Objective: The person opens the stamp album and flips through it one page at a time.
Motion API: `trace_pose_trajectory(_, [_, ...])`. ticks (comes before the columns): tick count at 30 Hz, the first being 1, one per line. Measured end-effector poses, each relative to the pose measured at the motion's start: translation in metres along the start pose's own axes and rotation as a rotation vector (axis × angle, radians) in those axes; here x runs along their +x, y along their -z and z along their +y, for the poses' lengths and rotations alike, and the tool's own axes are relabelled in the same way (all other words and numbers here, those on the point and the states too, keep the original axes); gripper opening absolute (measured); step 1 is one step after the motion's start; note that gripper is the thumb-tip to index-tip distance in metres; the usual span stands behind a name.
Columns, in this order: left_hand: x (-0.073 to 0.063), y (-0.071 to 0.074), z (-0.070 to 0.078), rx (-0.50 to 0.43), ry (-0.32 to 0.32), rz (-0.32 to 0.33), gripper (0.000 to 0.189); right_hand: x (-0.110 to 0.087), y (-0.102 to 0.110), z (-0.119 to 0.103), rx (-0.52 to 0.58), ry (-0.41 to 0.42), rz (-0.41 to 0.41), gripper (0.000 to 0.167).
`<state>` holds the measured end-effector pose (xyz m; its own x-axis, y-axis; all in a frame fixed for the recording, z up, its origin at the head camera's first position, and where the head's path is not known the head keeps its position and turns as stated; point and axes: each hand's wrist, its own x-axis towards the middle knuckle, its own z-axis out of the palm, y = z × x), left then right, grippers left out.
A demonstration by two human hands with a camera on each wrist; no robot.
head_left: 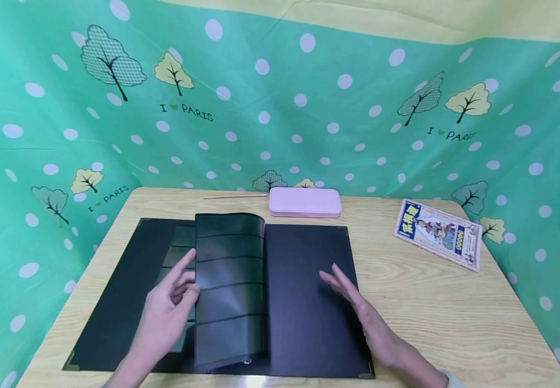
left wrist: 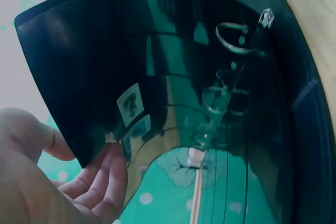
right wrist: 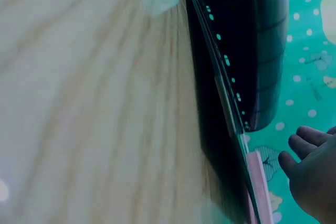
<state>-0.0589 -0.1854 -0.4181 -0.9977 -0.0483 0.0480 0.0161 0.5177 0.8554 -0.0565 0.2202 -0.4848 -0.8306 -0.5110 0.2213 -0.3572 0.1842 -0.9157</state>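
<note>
A large black ring-binder album (head_left: 313, 302) lies spread out on the table, with metal corner pieces on its covers. Its dark pocket pages (head_left: 229, 285) stand raised and curved over the left half. With thumb and fingers on either side of their free edge, my left hand (head_left: 165, 307) pinches these pages. The left wrist view shows the metal rings (left wrist: 231, 38) and the glossy page surface. My right hand (head_left: 369, 320), fingers extended and holding nothing, is over the right part of the album. In the right wrist view the right hand (right wrist: 315, 166) appears apart from the raised pages.
Behind the album sit a pink case (head_left: 305, 202) and a thin stick (head_left: 235, 196). A printed paper packet (head_left: 438, 233) with a blue and yellow design lies at the right back of the wooden table (head_left: 430, 312). Green dotted cloth (head_left: 280, 97) hangs around the back and sides.
</note>
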Motion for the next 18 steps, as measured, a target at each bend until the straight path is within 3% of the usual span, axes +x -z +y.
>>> trace_pose_trajectory(5, [0.008,0.013,-0.010,-0.005,0.069,-0.040,0.060,-0.002,0.007,0.009,-0.158,-0.129,0.041,0.065])
trace_pose_trajectory(9, [0.014,0.018,-0.019,0.016,0.073,-0.057,0.056,-0.003,0.011,0.016,-0.312,-0.220,0.012,0.077])
trace_pose_trajectory(18, [0.016,0.024,-0.033,0.091,0.033,-0.070,0.054,-0.006,0.014,0.031,-0.609,-0.181,-0.123,0.088])
